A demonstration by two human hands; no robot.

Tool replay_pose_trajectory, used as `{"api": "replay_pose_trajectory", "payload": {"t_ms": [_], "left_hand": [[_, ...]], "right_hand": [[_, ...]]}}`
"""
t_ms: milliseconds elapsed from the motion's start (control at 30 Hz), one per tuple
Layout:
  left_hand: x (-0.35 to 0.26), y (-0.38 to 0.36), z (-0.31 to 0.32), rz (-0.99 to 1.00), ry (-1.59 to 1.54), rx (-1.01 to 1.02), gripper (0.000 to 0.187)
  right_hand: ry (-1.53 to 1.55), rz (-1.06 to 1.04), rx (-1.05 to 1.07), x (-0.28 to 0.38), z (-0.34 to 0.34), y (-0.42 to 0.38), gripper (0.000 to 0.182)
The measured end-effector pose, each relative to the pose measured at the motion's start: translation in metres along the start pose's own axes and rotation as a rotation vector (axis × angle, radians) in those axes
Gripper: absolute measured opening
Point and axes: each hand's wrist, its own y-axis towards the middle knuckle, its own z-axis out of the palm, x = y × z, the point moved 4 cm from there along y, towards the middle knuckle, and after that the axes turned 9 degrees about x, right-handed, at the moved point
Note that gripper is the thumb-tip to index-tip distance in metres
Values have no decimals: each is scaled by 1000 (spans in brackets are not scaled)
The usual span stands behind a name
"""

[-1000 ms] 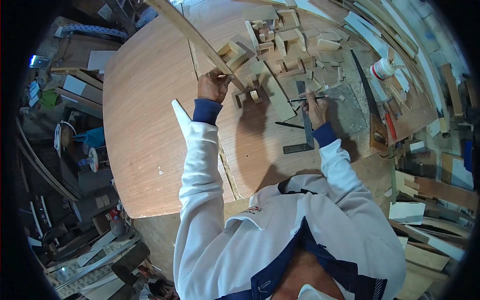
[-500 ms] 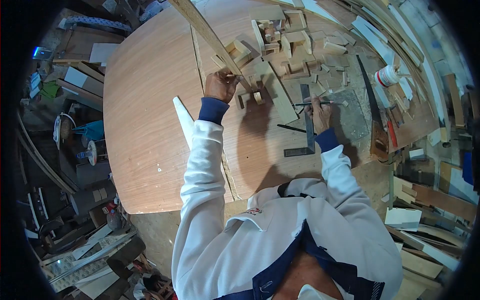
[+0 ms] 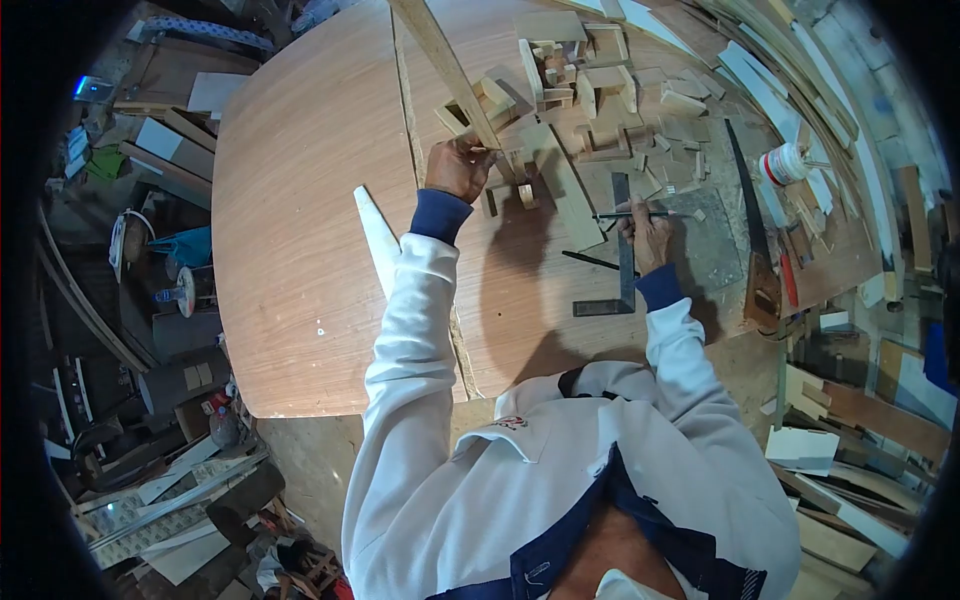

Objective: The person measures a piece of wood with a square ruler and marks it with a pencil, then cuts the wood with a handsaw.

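My left hand [image 3: 460,168] is closed around a long wooden strip [image 3: 445,72] that rises at a slant past the top edge of the view. Beside its lower end, a small wooden block [image 3: 527,195] sits on the table. In my right hand [image 3: 650,238] is a thin dark pencil [image 3: 610,215], lying crosswise over the blade of a try square [image 3: 627,270]. Between the two hands lies a flat wooden board [image 3: 563,185]. A slim black stick [image 3: 590,260] rests just below that board. What my left fingertips touch is partly hidden.
Several small wooden assemblies [image 3: 607,90] and offcuts crowd the table's far side. At right lie a handsaw [image 3: 762,285], a red-handled tool [image 3: 789,278] and a white tub [image 3: 783,163]. A pale tapered piece [image 3: 377,240] lies beside my left forearm on the wooden table [image 3: 290,240].
The whole view has shifted slightly, so the table's contents appear a little further right. Both hands keep their grips, with hardly any movement relative to the table.
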Motion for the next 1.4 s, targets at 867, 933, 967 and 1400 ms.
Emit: {"api": "replay_pose_trajectory", "payload": {"t_ms": [867,933,967,1400], "left_hand": [[4,9,7,-111,-156,92,21],[13,11,5,-54,-56,54,22],[10,11,3,3,41,8,23],[11,10,4,6,9,7,24]], "right_hand": [[417,-6,118,45,69,32,21],[409,3,100,45,77,37,21],[402,14,89,45,82,40,21],[145,-142,-33,41,72,57,33]]}}
